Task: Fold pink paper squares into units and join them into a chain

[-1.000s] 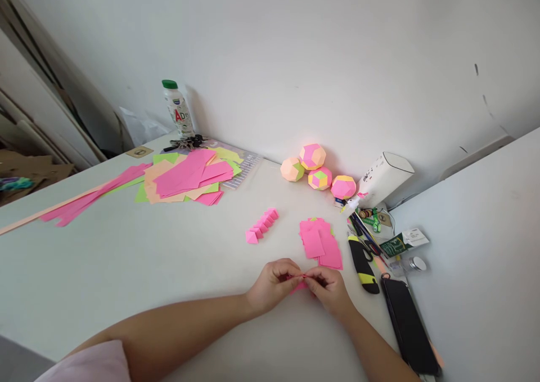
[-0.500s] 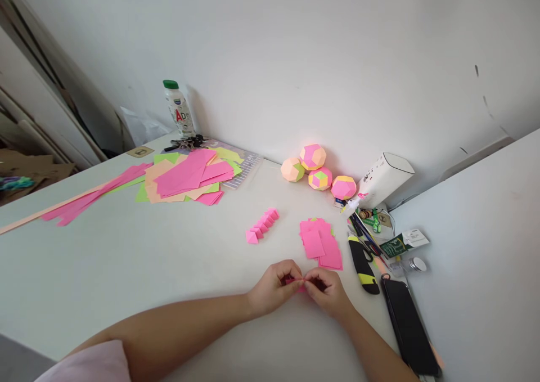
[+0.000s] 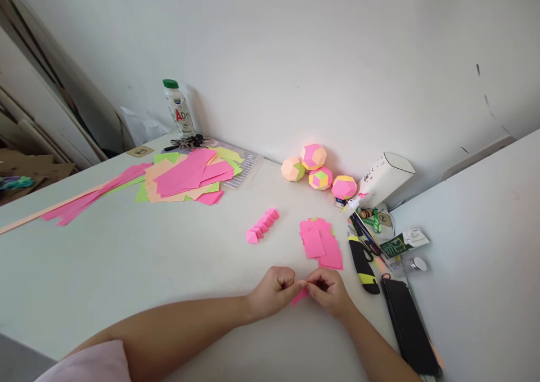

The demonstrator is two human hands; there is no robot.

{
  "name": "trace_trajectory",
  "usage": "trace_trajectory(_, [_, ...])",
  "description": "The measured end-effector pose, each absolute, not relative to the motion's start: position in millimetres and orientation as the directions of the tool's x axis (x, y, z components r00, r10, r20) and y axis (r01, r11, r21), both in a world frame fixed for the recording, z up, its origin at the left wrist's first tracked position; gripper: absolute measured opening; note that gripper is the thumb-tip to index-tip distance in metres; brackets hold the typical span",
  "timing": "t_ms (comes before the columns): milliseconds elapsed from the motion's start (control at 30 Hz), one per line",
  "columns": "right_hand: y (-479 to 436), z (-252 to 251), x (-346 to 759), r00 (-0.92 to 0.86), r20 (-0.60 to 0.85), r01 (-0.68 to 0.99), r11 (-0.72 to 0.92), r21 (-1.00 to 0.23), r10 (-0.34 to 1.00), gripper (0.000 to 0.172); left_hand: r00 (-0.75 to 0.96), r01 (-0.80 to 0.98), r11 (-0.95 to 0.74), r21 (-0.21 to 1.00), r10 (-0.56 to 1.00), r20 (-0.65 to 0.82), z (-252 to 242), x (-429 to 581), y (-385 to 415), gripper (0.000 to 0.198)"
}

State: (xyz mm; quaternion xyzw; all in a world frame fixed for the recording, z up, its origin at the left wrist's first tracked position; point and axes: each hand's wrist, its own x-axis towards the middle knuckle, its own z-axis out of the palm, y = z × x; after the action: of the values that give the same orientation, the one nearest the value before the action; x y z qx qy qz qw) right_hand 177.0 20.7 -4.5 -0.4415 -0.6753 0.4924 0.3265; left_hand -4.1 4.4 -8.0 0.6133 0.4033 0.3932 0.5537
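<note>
Both of my hands meet near the front of the table, pinching one small piece of pink paper (image 3: pixel 300 297). My left hand (image 3: pixel 275 292) is curled, its thumb pressed on the paper's upper edge. Thumb and fingertips of my right hand (image 3: pixel 329 293) grip the same edge from the other side. Part of the paper hangs below the fingers; the rest is hidden. Just beyond the hands lies a stack of pink paper pieces (image 3: pixel 313 243) with bits of green showing. Up and to the left, a row of folded pink paper units (image 3: pixel 262 226) rests on the table.
Several multicoloured paper balls (image 3: pixel 319 178) sit by the wall. At right are a black-and-yellow cutter (image 3: pixel 363 265), a black phone-like slab (image 3: pixel 411 326) and a white container (image 3: pixel 386 178). Coloured sheets (image 3: pixel 185 176), long strips (image 3: pixel 97 195) and a green-capped bottle (image 3: pixel 179 109) stand or lie left.
My left fingers have curled in more tightly, with the thumb shifted slightly right. More of the pink paper now shows below the hands. Other things stay put.
</note>
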Motion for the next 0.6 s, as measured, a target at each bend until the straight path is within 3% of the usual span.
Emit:
trace_trajectory(133, [22, -6, 178, -0.396, -0.016, 0.257, 0.094, -0.962, 0.918, 0.021, 0.323, 0.056, -0.041, 0.998, 0.946, 0.02, -2, -5, 6, 0.05])
trace_trajectory(233, [22, -6, 178, -0.394, -0.032, 0.248, 0.073, -0.966, 0.919, 0.02, 0.231, -0.036, 0.033, 0.999, 0.973, -0.024, 3, -6, 6, 0.038])
trace_trajectory(367, [22, -5, 177, -0.407, -0.03, 0.245, 0.078, -0.967, 0.913, 0.023, 0.307, 0.024, 0.008, 1.0, 0.951, -0.015, 4, -6, 7, 0.021])
trace_trajectory(467, [22, -3, 177, -0.41, -0.028, 0.226, 0.072, -0.972, 0.911, 0.025, 0.336, 0.094, -0.022, 0.995, 0.942, -0.011, 2, -6, 7, 0.027])
trace_trajectory(600, [22, -2, 177, -0.428, -0.027, 0.194, 0.062, -0.979, 0.903, 0.024, 0.265, -0.082, 0.061, 0.995, 0.963, -0.037, -2, -4, 10, 0.03])
